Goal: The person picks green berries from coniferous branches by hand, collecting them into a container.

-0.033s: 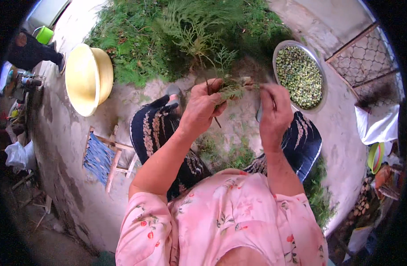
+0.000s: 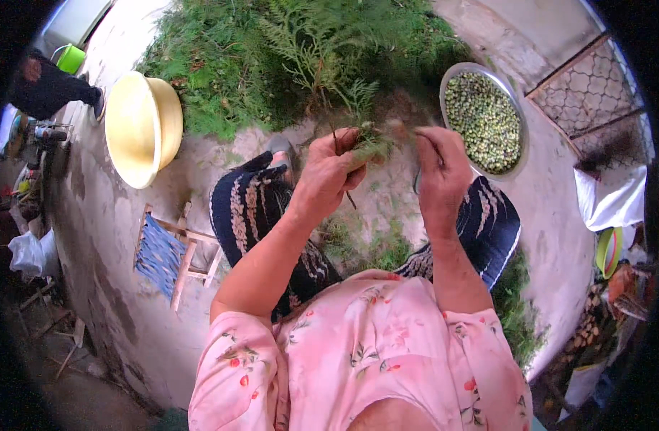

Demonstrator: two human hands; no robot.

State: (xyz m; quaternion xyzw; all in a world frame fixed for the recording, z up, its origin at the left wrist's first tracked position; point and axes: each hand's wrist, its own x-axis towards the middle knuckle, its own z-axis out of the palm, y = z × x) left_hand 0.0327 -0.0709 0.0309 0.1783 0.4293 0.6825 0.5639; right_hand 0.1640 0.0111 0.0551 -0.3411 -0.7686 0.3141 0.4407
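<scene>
My left hand [image 2: 328, 169] is closed around the stem of a green evergreen sprig [image 2: 318, 72]. The sprig's feathery fronds spread up from my fingers, and its thin brown stem end sticks out below them. My right hand [image 2: 443, 172] is just to the right, its fingers pressed together near the sprig's side fronds. Motion blurs its fingertips, and what they pinch, if anything, cannot be made out. A large pile of cut evergreen branches [image 2: 221, 79] lies beyond my hands. Right of my right hand stands a round metal basin [image 2: 525, 147] holding small green cones or seeds [image 2: 481, 118].
A yellow plastic tub [image 2: 133, 136] tilts at the left, above a low folding stool [image 2: 159, 248] with a blue woven seat. Another person's dark-clad leg [image 2: 63, 93] shows at far left, near a green bucket [image 2: 71, 59]. Wire-mesh panels [image 2: 588, 93] and a white sack [image 2: 613, 201] line the right.
My right hand has shifted very slightly up and left, its fingertips still blurred. My left hand keeps its hold on the sprig, whose fronds sway a little.
</scene>
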